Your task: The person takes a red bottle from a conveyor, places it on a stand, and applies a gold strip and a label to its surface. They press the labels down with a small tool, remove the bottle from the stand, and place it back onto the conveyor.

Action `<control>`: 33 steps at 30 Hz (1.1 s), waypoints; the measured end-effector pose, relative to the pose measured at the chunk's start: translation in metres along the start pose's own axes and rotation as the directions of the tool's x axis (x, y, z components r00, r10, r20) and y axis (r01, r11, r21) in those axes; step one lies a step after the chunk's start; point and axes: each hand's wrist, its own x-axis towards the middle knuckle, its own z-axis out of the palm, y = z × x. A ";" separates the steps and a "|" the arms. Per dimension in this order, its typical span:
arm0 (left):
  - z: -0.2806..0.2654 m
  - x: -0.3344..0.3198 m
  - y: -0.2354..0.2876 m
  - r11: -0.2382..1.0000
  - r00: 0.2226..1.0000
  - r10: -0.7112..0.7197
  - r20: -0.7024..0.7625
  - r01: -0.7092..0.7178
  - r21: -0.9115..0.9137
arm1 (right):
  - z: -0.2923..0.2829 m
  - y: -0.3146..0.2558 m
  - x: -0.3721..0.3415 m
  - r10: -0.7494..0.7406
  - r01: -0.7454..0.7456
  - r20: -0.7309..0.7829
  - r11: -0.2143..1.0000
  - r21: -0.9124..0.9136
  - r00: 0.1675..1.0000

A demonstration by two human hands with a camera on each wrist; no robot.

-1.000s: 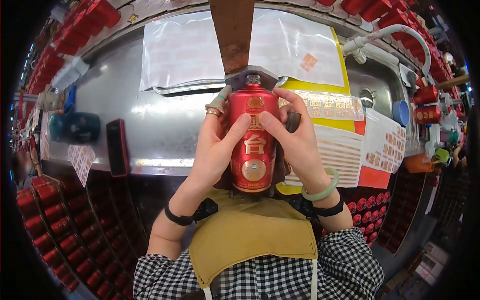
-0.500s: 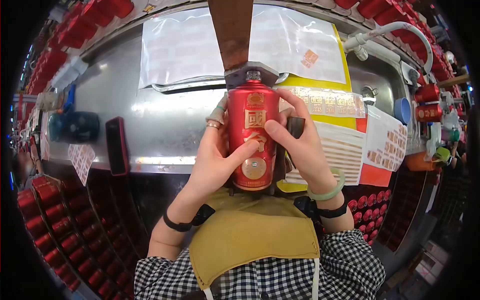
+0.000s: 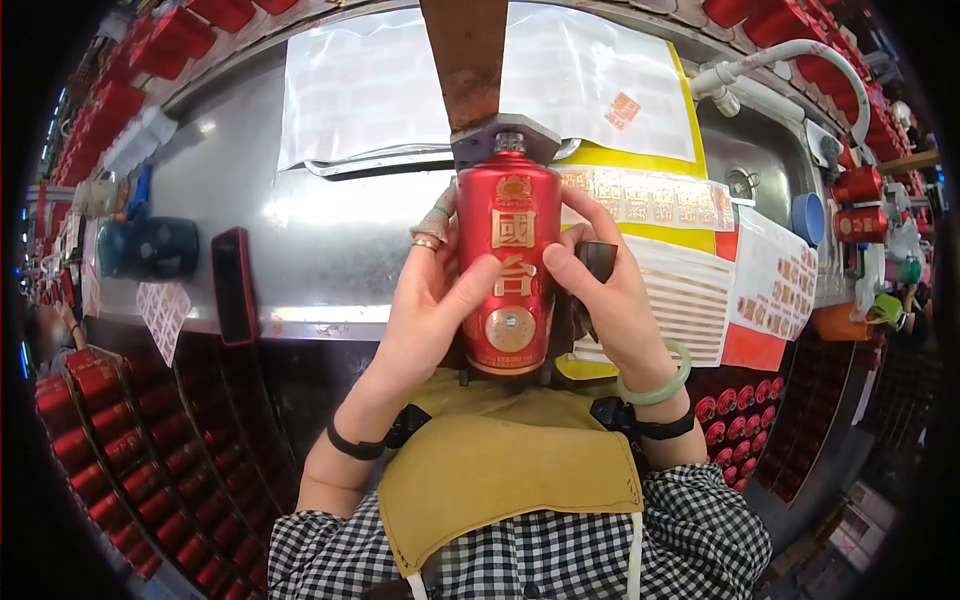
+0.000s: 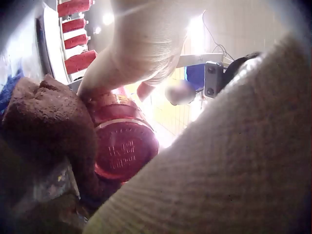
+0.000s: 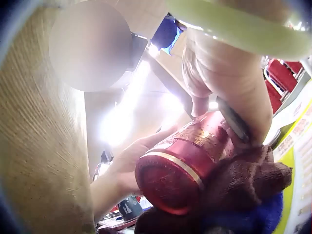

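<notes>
A red bottle (image 3: 513, 325) with gold characters and a round gold emblem lies on its back, its clear cap against a grey metal plate (image 3: 540, 142). My left hand (image 3: 425, 310) grips its left side, thumb on the front beside the lower character. My right hand (image 3: 615, 300) holds the right side, thumb at the bottle's edge. Tucked between the right fingers is a dark flat piece (image 3: 598, 262), also seen as a flat dark edge (image 5: 234, 121) in the right wrist view. Brown cloth (image 5: 243, 178) lies under the bottle. A fabric cover (image 3: 436, 222) wraps a left finger.
Sheets of gold stickers (image 3: 650, 200) and a striped sheet (image 3: 670, 300) lie at right, near a sink with a white tap (image 3: 790, 60). A phone (image 3: 234, 285) and teal jar (image 3: 165, 247) sit at left. A brown post (image 3: 465, 60) rises behind. Racks of red bottles (image 3: 100, 440) flank the bench.
Both thumbs were together on the upper front; the left slid down across the lower character, then back toward the left side. The right thumb moved to the bottle's right edge. The bottle stays in place.
</notes>
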 end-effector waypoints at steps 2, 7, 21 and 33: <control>0.000 -0.001 0.001 0.999 1.000 0.028 0.007 -0.028 -0.037 | 0.001 0.003 -0.001 -0.015 0.015 -0.001 1.000 -0.020 1.000; 0.000 0.000 0.000 0.999 1.000 0.013 -0.009 -0.013 -0.046 | -0.003 0.002 -0.001 -0.018 0.019 0.008 0.999 -0.028 1.000; 0.006 -0.003 0.000 0.995 0.999 0.053 0.008 -0.053 0.084 | -0.008 0.013 0.001 -0.042 0.041 0.028 0.999 0.028 0.999; 0.006 -0.003 -0.001 0.996 0.998 0.057 0.002 -0.057 0.071 | -0.008 0.017 0.003 -0.075 0.074 0.031 0.997 0.019 0.997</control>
